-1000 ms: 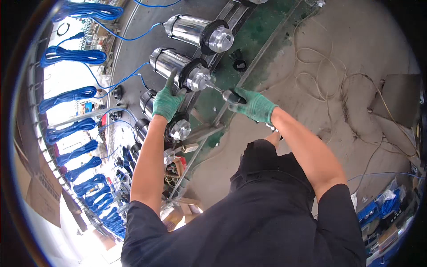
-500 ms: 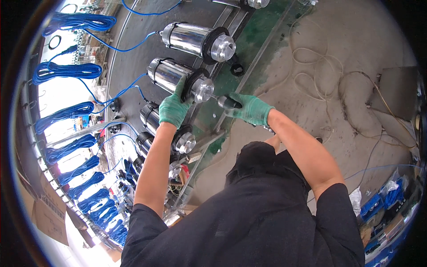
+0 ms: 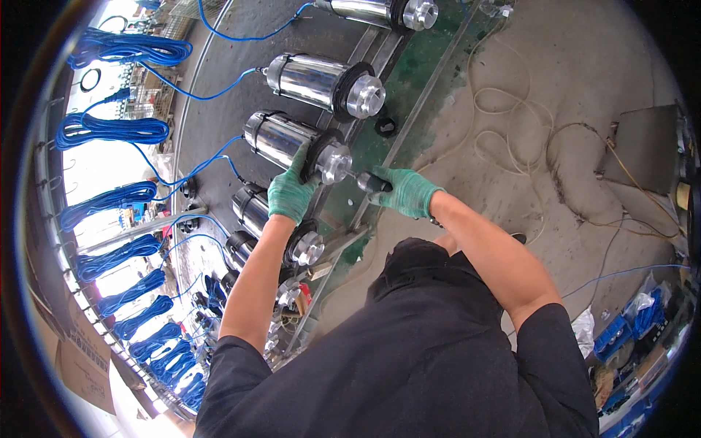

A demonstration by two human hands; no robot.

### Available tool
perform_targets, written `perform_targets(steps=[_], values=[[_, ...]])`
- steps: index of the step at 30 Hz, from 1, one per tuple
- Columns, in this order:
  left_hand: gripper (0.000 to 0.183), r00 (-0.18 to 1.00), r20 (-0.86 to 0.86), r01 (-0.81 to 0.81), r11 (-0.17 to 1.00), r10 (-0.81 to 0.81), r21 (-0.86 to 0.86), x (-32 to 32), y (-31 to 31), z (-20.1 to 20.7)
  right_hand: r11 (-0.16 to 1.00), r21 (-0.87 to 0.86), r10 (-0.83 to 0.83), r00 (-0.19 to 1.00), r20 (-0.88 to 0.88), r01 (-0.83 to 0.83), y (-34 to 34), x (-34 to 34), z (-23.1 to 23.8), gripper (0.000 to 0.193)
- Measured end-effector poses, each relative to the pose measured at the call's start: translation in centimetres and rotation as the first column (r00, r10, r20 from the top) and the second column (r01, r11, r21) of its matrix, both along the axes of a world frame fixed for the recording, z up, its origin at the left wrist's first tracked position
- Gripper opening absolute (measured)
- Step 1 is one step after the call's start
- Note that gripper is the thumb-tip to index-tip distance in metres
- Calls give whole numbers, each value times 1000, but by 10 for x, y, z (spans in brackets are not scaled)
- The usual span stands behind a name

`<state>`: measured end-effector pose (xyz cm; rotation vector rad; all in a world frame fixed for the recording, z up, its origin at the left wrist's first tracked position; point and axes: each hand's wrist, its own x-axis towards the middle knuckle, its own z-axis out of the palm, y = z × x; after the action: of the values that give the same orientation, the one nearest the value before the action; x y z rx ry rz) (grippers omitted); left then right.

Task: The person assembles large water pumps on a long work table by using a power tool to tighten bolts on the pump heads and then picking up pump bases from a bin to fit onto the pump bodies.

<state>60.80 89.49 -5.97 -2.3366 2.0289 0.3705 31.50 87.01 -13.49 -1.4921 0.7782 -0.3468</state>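
L hand (image 3: 289, 196) half-open on motor (image 3: 281, 139); R hand (image 3: 407, 193) wrapped round power tool (image 3: 372, 183) at motor's silver end (image 3: 334, 164). Tool's closer to motor vs 1 s ago, so work's there; bit contact prob., hard to see.

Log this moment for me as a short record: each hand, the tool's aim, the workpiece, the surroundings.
Left hand: green-gloved, on the side of a shiny metal cylinder
Right hand: green-gloved, closed around a black-nosed tool
Tool aim: toward the cylinder's silver end piece; contact unclear
Workpiece: lying on its side, with a black ring behind the end piece
Nearby: similar cylinders on both sides
Far left: row of coiled blue cables
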Motion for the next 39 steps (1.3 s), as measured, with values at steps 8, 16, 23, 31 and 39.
perform_targets(steps=[8, 16, 23, 31, 39], values=[[81, 999, -45, -4, 1000, 4, 12, -7, -5, 9, 1000, 29, 4, 1000, 31, -5, -2, 2, -1, 66], [77, 963, -267, -31, 999, 32, 8, 8, -5, -4, 992, -97, 71, 990, -120, -83, -6, -2, 19, 80], [70, 934, -356, -2, 997, -23, -71, 1, -1, 3, 992, -30, 116, 984, -132, -121, -4, -25, 34, 84], [17, -393, -693, -473, 514, 604, 716, -16, 36, 49, 999, 10, 44, 988, -145, -43, 5, -84, 57, 82], [20, -699, -397, 115, 642, 594, 758, -107, 71, -3, 999, -34, -4, 985, -172, -2, 11, -156, 114, 81]])
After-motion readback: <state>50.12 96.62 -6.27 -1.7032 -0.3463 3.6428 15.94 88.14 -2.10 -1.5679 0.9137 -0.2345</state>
